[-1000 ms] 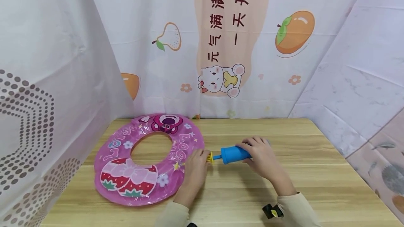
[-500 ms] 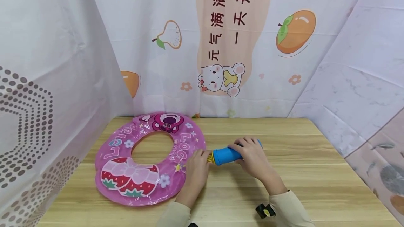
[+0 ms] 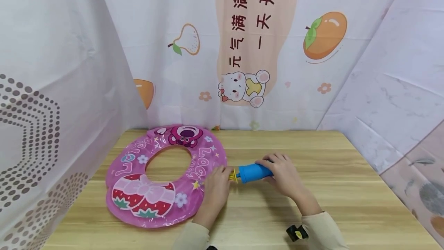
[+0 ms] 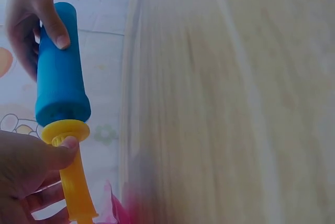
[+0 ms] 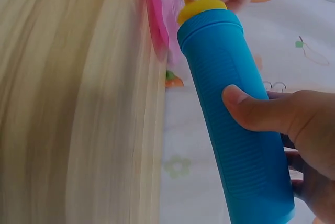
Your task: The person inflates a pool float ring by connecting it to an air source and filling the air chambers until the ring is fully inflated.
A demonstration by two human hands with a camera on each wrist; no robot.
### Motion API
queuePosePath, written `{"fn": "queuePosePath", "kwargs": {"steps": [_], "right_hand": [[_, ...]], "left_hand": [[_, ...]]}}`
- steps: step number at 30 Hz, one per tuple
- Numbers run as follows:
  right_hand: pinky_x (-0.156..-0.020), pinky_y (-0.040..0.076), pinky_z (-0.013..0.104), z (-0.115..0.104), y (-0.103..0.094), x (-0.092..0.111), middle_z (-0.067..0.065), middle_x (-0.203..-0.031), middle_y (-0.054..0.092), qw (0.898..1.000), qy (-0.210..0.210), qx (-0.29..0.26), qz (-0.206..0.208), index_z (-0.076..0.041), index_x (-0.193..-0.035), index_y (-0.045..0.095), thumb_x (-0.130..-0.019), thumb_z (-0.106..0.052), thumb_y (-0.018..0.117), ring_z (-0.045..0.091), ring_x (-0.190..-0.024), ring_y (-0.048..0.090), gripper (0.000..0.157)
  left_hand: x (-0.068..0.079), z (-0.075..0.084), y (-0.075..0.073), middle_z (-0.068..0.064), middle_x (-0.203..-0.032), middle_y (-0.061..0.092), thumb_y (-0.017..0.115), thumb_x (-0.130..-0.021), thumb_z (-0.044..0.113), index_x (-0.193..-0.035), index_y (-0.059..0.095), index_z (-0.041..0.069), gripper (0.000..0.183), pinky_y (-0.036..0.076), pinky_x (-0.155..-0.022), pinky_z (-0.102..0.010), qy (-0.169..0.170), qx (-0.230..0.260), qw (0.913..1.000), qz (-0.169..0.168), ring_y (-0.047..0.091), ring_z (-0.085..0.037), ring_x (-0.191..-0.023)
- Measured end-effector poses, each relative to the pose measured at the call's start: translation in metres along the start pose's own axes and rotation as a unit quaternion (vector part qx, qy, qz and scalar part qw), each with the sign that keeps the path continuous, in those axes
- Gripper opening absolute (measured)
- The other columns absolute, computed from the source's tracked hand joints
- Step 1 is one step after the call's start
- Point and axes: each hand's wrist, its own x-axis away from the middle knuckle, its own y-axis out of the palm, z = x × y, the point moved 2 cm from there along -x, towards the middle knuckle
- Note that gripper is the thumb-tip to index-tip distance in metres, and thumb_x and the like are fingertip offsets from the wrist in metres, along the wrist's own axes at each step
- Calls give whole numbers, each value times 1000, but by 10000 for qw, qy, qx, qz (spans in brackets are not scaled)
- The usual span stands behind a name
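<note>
A hand air pump with a blue barrel (image 3: 256, 173) and a yellow nozzle end (image 4: 76, 185) lies between the two hands, right of a pink inflatable swim ring (image 3: 119, 188). My right hand (image 3: 284, 174) grips the blue barrel, its thumb along the side in the right wrist view. Around the yellow end curl the fingers of my left hand (image 3: 217, 188), the thumb pressing just below its round flange (image 4: 65, 131). A short stretch of blue rod shows between flange and barrel in the head view. Where the nozzle tip meets the ring is hidden behind my left hand.
The wooden table (image 3: 263, 223) runs back to a printed curtain (image 3: 187, 3). Another white curtain (image 3: 69, 30) hangs along the left, close to the ring. Dark bands sit at both sleeves.
The right hand pushed the barrel left against the yellow flange, then drew it partway back right, exposing some rod again. The left hand and ring stayed nearly in place.
</note>
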Motion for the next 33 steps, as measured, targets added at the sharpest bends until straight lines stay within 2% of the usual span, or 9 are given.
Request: {"fn": "queuePosePath", "kwargs": {"steps": [9,20,27,33], "right_hand": [[-91,52,54,27,-19,14,10,-107,69,9997,163,-103,146,-15,-112,71,-60,-11,92,33,-102,63,57],[-84,51,58,60,-39,38,12,-105,70,9987,259,-157,400,-12,-111,71,-55,-6,93,36,-98,64,61],[-84,51,57,62,-46,44,10,-103,70,9985,317,-100,440,-13,-111,71,-53,-6,94,35,-98,64,62],[-87,51,55,47,-42,31,10,-106,70,9993,219,124,264,-15,-113,71,-57,-11,93,34,-100,64,60]], "left_hand": [[-1,-1,-1,-4,-96,70,79,-77,20,-107,71,16,32,57,-75,-37,113,-25,9998,134,66,-21,-91],[0,1,-2,-4,-98,70,78,-78,21,-108,71,15,31,57,-75,-37,76,-31,10000,56,65,-21,-91],[-1,1,-3,-3,-94,69,80,-76,20,-107,72,15,32,55,-73,-34,160,-160,9995,200,61,-19,-87],[-2,3,-3,-4,-96,69,79,-76,16,-107,70,13,33,55,-76,-34,224,31,9994,256,61,-20,-88]]}}
